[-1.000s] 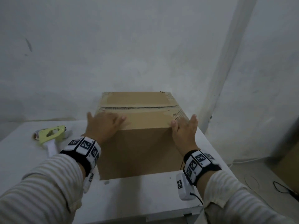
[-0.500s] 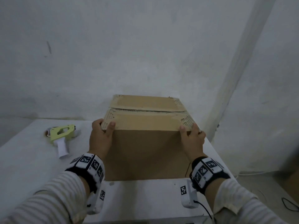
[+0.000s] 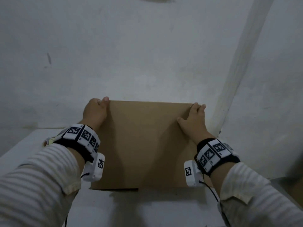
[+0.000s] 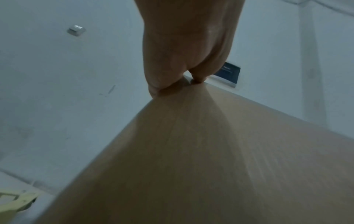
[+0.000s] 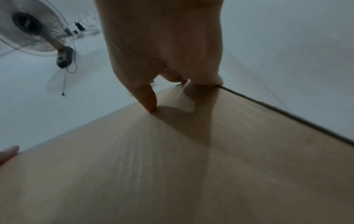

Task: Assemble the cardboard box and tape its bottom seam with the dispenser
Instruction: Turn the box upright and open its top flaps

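Observation:
The brown cardboard box (image 3: pixel 144 141) stands on the white table (image 3: pixel 139 210), one plain face turned up toward me; its flaps are out of sight. My left hand (image 3: pixel 95 110) grips the far left corner, fingers curled over the far edge (image 4: pixel 172 84). My right hand (image 3: pixel 193 117) grips the far right corner, thumb flat on the face and fingers hooked over the edge (image 5: pixel 201 80). The pale green tape dispenser (image 4: pixel 13 201) lies on the table left of the box, mostly hidden behind my left wrist in the head view (image 3: pixel 49 141).
A white wall (image 3: pixel 131 54) rises just behind the box, and a pillar (image 3: pixel 237 79) stands at the right. A standing fan (image 5: pixel 32 30) shows in the right wrist view. More cardboard (image 3: pixel 295 190) sits low at the right, beyond the table edge.
The box has tipped toward me, so its flapped face is no longer seen. Both hands have slid from the near top edge to the far corners, and the view has closed in.

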`<state>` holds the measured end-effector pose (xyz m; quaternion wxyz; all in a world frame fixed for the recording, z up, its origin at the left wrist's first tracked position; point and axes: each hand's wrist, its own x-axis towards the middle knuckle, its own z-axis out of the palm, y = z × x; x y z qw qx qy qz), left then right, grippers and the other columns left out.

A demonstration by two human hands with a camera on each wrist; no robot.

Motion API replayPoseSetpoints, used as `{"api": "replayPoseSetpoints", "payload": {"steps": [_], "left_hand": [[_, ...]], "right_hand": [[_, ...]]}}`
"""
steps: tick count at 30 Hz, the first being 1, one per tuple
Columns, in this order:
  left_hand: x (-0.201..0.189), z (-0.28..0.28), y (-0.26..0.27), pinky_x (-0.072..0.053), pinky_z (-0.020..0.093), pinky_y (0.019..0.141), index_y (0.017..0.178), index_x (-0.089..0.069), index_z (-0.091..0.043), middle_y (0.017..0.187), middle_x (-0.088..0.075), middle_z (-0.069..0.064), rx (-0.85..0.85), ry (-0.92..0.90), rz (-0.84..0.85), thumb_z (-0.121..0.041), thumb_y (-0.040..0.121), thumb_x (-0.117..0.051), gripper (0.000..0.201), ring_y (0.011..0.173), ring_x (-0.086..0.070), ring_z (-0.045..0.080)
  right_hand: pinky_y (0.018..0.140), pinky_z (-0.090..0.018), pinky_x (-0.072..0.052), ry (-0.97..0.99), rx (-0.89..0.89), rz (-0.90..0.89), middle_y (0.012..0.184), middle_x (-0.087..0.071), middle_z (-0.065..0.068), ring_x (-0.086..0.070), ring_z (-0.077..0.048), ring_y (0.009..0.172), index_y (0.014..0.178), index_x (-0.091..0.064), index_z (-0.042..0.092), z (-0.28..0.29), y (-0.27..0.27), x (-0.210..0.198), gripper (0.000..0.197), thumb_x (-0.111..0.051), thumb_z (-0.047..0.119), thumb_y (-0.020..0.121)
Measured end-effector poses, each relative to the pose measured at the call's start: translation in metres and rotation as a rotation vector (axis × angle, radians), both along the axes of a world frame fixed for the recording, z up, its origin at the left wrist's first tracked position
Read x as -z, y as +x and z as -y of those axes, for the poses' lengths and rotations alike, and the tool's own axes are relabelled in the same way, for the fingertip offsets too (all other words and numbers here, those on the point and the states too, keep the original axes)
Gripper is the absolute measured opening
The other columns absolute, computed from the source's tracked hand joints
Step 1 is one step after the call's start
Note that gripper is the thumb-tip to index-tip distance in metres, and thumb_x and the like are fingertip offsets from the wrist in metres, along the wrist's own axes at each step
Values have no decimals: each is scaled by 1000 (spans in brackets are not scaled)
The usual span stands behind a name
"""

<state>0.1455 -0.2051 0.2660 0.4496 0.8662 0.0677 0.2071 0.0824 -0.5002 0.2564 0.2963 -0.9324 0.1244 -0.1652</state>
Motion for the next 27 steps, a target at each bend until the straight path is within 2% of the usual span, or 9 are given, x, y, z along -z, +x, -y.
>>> {"api": "replayPoseSetpoints", "payload": {"steps": [2, 4, 6, 8, 11, 13, 17, 21, 27], "left_hand": [[7, 4, -1, -39, 41, 94, 125, -47, -1, 124, -55, 23, 32, 10, -41, -43, 98, -34, 51, 121, -49, 38], [17, 7, -5, -30, 44, 109, 149, -17, -7, 150, -33, 20, 57, -1, -52, -44, 98, -34, 65, 136, -36, 36], [29, 9, -11, -29, 44, 111, 151, -8, -9, 152, -31, 19, 67, -6, -63, -44, 98, -34, 68, 137, -36, 37], [44, 8, -16, -34, 44, 105, 147, -16, -8, 145, -40, 22, 76, -8, -104, -44, 98, -33, 63, 130, -43, 39], [63, 7, -26, -38, 41, 89, 126, -34, -4, 129, -51, 26, 71, -9, -179, -46, 98, -31, 51, 116, -52, 39], [68, 7, -28, -37, 41, 88, 116, -36, -3, 125, -52, 27, 45, -10, -204, -48, 98, -30, 49, 114, -53, 40], [60, 7, -27, -37, 43, 98, 127, -36, 0, 134, -47, 27, 4, 12, -270, -50, 97, -30, 58, 121, -49, 40], [48, 7, -27, -40, 41, 95, 130, -37, 2, 132, -50, 25, 16, 63, -279, -48, 98, -31, 60, 120, -50, 39], [29, 9, -29, -37, 43, 103, 151, -8, -13, 146, -40, 20, 35, 39, -248, -26, 97, -43, 65, 129, -45, 38]], "right_hand": [[121, -44, -1, -34, -6, -8, 156, 20, -21, 11, -36, 146, 149, 10, 2, 1, 2, 6, 87, -48, 38, 95], [120, -44, 0, -47, 6, -23, 156, 20, -20, 12, -36, 146, 149, 11, 3, 1, 2, 13, 84, -44, 39, 97], [119, -45, -2, -43, 22, -78, 157, 21, -18, 12, -35, 146, 149, 11, 5, 2, 0, 22, 81, -41, 40, 98], [119, -48, -7, -5, 41, -163, 157, 22, -16, 8, -36, 146, 150, 11, 10, 5, -4, 35, 79, -39, 40, 98], [116, -50, -20, 77, 86, -231, 158, 16, -15, -14, -41, 143, 151, 11, 22, 7, -11, 53, 75, -38, 42, 98], [114, -50, -24, 93, 107, -223, 158, 4, -17, -23, -43, 139, 151, 10, 24, 5, -15, 57, 74, -37, 44, 98], [110, -50, -29, 85, 116, -207, 150, -16, -20, -30, -42, 133, 151, 6, 22, 3, -16, 48, 73, -38, 43, 97], [106, -48, -33, 51, 139, -229, 146, -23, -21, -34, -41, 131, 152, -2, 16, 5, -14, 32, 72, -40, 42, 96], [103, -49, -33, -30, 172, -230, 134, -36, -18, -37, -40, 122, 128, -41, 9, 3, -6, 15, 40, -38, 26, 93]]}}
